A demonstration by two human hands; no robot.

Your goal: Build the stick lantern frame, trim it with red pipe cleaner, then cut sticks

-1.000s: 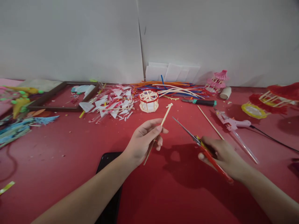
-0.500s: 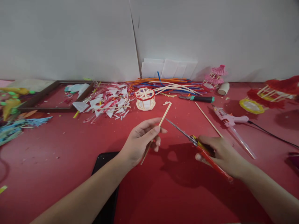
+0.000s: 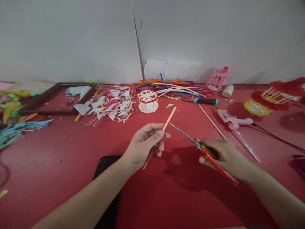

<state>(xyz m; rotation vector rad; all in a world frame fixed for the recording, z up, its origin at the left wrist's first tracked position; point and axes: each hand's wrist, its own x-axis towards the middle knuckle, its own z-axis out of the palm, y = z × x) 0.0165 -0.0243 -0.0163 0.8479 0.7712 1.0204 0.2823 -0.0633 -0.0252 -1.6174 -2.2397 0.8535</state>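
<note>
My left hand (image 3: 149,141) pinches a thin pale wooden stick (image 3: 169,118) between thumb and fingers. The stick leans, its upper end pointing up and right and its lower end showing beneath the palm. In my right hand (image 3: 222,157) is a pair of scissors (image 3: 188,136) with red and yellow handles. Their blade tips lie beside the upper part of the stick; whether they touch it I cannot tell. Beyond my left hand stands a small round frame (image 3: 148,101) of pale sticks with a red rim. Another wooden stick (image 3: 212,121) lies just past my right hand.
A pink glue gun (image 3: 234,122) with its cord lies at right, near a red and yellow stick model (image 3: 276,93). Behind are a utility knife (image 3: 206,101) and colourful pipe cleaners (image 3: 176,87). Paper scraps (image 3: 114,103) and a dark frame (image 3: 47,112) are left; a black phone-like slab (image 3: 108,162) is nearest.
The stick in my left hand has shifted slightly right and down, closer to the scissor tips. The scissors have barely moved.
</note>
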